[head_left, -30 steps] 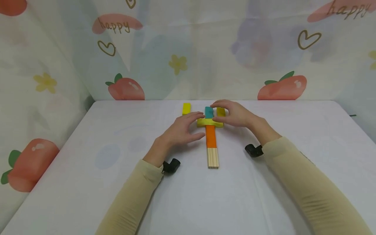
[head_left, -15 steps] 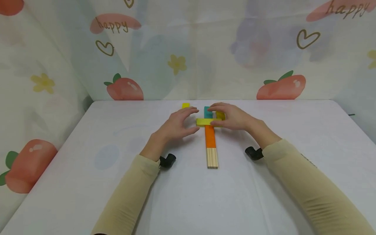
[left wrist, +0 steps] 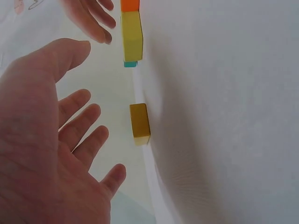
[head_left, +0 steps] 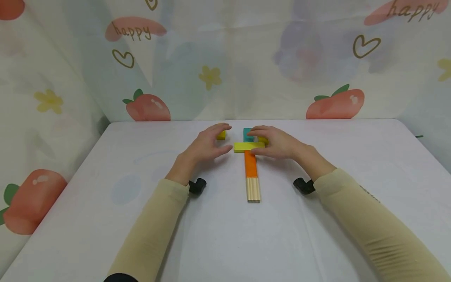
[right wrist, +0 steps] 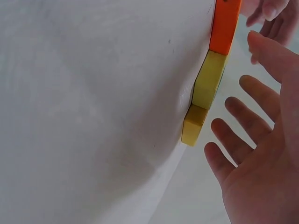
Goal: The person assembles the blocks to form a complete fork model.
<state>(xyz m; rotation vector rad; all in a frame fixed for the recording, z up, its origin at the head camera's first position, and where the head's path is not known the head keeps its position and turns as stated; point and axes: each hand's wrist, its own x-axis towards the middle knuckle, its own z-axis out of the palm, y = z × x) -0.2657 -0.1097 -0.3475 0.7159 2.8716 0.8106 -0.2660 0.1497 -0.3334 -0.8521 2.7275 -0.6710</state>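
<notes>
A row of blocks lies on the white table: a striped wooden block [head_left: 253,190] nearest, an orange block [head_left: 251,164] beyond it, a yellow crosswise block [head_left: 243,147], then a teal block [head_left: 246,135]. A second yellow block [right wrist: 195,123] meets the crosswise block's right end. My right hand [head_left: 276,143] hovers over that end with fingers spread, holding nothing. To the left, my left hand [head_left: 208,145] is held up with thumb and fingers apart, also holding nothing. Beside it is a separate yellow block [left wrist: 139,123], partly covered by the fingers in the head view.
Behind the white tabletop [head_left: 105,219] stands a curtain [head_left: 260,58] printed with fruit, flowers and hearts. Another printed cloth hangs along the left side. A black wrist camera [head_left: 197,187] sits under the left sleeve cuff, and a second black camera [head_left: 303,186] under the right.
My left hand has moved left and away from the crosswise block, toward the separate yellow block. My right hand has come slightly nearer, over the crosswise block's right end. The blocks stay in place.
</notes>
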